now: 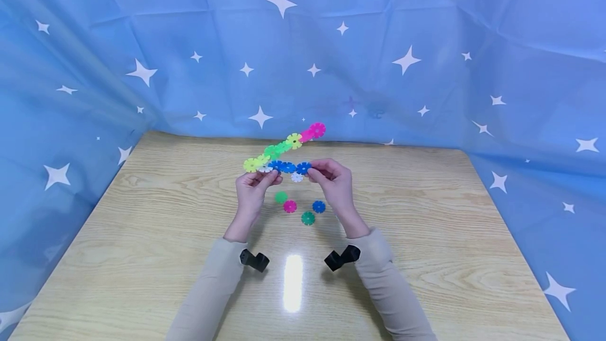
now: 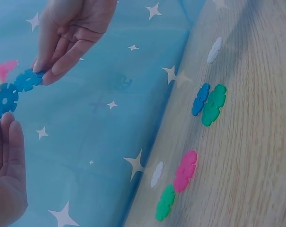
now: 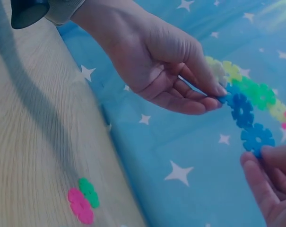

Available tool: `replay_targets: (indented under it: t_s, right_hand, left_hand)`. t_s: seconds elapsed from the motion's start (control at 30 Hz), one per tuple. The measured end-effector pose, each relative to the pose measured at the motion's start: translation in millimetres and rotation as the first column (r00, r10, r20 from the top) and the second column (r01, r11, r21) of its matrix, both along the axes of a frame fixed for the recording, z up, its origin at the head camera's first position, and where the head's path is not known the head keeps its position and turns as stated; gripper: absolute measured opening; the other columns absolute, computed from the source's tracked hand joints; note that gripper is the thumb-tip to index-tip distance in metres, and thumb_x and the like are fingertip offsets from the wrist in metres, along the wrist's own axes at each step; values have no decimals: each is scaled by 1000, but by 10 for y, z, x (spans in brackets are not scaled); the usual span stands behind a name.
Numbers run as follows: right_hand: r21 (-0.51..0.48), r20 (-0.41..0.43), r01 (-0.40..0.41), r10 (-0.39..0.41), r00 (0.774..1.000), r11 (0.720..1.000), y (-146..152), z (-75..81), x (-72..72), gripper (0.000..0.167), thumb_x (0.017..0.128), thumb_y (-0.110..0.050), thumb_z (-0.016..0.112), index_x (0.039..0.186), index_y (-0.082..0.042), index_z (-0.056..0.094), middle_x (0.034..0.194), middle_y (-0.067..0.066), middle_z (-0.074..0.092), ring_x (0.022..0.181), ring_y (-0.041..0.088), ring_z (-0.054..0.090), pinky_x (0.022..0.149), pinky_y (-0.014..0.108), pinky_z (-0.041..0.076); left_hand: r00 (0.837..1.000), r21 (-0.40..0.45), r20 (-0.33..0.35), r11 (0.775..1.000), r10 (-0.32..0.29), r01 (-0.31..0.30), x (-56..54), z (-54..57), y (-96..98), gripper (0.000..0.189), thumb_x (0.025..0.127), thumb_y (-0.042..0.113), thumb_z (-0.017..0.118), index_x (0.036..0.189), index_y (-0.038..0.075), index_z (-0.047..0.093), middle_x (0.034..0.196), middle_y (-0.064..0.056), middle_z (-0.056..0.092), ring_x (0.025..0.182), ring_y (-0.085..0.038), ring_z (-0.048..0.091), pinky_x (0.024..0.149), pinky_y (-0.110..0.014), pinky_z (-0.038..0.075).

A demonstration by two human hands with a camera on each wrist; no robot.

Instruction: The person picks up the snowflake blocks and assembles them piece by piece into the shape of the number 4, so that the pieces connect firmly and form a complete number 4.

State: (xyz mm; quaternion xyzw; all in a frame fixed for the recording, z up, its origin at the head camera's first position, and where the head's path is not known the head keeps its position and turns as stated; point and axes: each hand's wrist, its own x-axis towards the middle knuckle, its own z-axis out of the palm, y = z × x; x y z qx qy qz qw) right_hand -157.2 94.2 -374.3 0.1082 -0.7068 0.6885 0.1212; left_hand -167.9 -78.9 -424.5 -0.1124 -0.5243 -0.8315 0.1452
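Both hands hold a bent chain of slotted plastic snowflake discs above the table. My left hand (image 1: 251, 191) pinches it at a blue disc (image 1: 276, 167) by the bend, close to a white disc (image 1: 265, 169). From there yellow, green and pink discs (image 1: 317, 130) slant up to the right. Between thumb and fingers, my right hand (image 1: 337, 183) pinches the blue disc (image 1: 303, 168) at the chain's other end. Its edge meets the neighbouring blue disc (image 3: 257, 139); whether their slots interlock I cannot tell.
Loose discs lie on the wooden table (image 1: 416, 257) below the hands: light green (image 1: 281, 197), pink (image 1: 290, 206), dark green (image 1: 308, 218), blue (image 1: 319, 207) and white (image 1: 296, 177). A blue star-patterned cloth (image 1: 360, 57) hangs behind and beside the table.
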Motion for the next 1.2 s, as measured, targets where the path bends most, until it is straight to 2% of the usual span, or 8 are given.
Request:
replay_targets:
  t_s: [0.2, 0.43, 0.6, 0.83, 1.07, 1.2]
  right_hand:
    - [8, -9, 0, 0, 1000, 1000, -24, 11, 3, 13, 84, 11, 62, 95, 17, 62, 86, 34, 62, 68, 14, 65, 64, 20, 57]
    - [34, -17, -2, 2, 1000, 999, -23, 41, 11, 12, 84, 11, 62, 94, 17, 63, 85, 34, 62, 66, 10, 64, 64, 20, 57]
    - [49, -25, 10, -9, 1000, 999, -47, 60, 26, 11, 84, 10, 63, 92, 17, 64, 84, 32, 63, 66, 17, 64, 63, 19, 56]
    - [73, -70, 31, -26, 997, 997, -99, 33, 51, 8, 81, 11, 65, 88, 16, 65, 80, 30, 64, 63, 10, 65, 60, 17, 55]
    - [66, -136, 20, -10, 991, 998, -153, 17, 63, 7, 80, 12, 65, 86, 16, 65, 78, 30, 65, 63, 30, 66, 60, 19, 56]
    - [56, -139, 8, 0, 990, 998, -148, 19, 46, 8, 81, 12, 65, 87, 17, 64, 79, 30, 64, 64, 28, 67, 63, 20, 57]
  left_hand:
    - [1000, 7, 9, 1000, 10, -10, -7, -13, -7, 31, 84, -13, 58, 77, 15, 70, 71, 0, 70, 65, -9, 68, 70, -28, 59]
    - [1000, 9, 19, 1000, 6, -7, -2, -19, -9, 31, 84, -13, 58, 77, 14, 70, 70, 0, 70, 65, -9, 68, 70, -28, 59]
    - [1000, -12, 26, 1000, 7, -6, 12, -12, 0, 31, 85, -13, 58, 77, 15, 71, 71, 1, 70, 65, -9, 68, 70, -27, 59]
    - [1000, -17, 28, 1000, 13, -12, 39, 5, -27, 29, 84, -13, 58, 78, 12, 71, 70, 1, 70, 64, -9, 68, 69, -26, 59]
    - [999, -11, 19, 999, 38, -38, 53, 5, -37, 23, 84, -15, 59, 81, 5, 70, 69, 0, 70, 63, -10, 68, 68, -25, 59]
    - [998, 13, 40, 999, 48, -49, 62, 13, -6, 26, 84, -14, 58, 79, 8, 70, 70, 0, 70, 64, -9, 68, 70, -26, 59]
